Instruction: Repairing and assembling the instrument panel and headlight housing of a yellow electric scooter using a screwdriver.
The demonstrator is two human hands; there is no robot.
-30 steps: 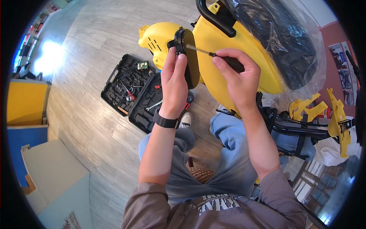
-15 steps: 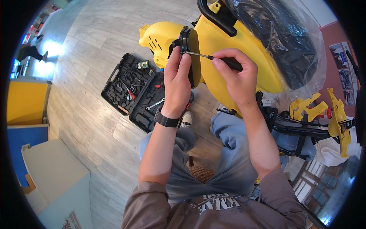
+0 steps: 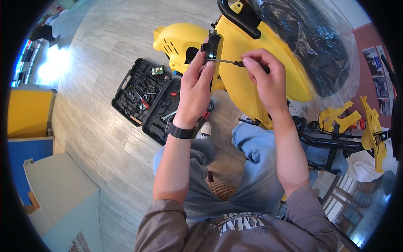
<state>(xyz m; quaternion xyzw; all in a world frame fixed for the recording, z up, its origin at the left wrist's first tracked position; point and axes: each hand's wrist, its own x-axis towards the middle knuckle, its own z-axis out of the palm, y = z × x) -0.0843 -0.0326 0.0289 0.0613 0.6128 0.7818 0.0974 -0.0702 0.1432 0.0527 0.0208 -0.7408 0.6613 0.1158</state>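
Note:
My left hand (image 3: 195,90) grips a rounded black plastic part (image 3: 214,45) between thumb and fingers, holding it up on edge. A screwdriver (image 3: 226,61) with a thin metal shaft and dark handle is in my right hand (image 3: 267,80), its fingers closed round the handle. The shaft lies almost level, pointing left, and its tip meets the black part just above my left thumb. Whether the tip sits in a screw is too small to tell. Behind the part stands a large yellow plastic body (image 3: 252,63) with a yellow rounded cover (image 3: 180,40) beside it.
An open black toolbox (image 3: 138,90) with tools and a small green circuit board (image 3: 158,70) lies on the floor at left. Clear plastic wrap covers a black seat (image 3: 315,50). Yellow brackets (image 3: 371,134) and black tubing (image 3: 331,144) stand at right. A person's leg shows far left.
The black part has turned so its broad flat face no longer shows. My right hand and the screwdriver have moved slightly right. At the far left, the person's leg has shifted.

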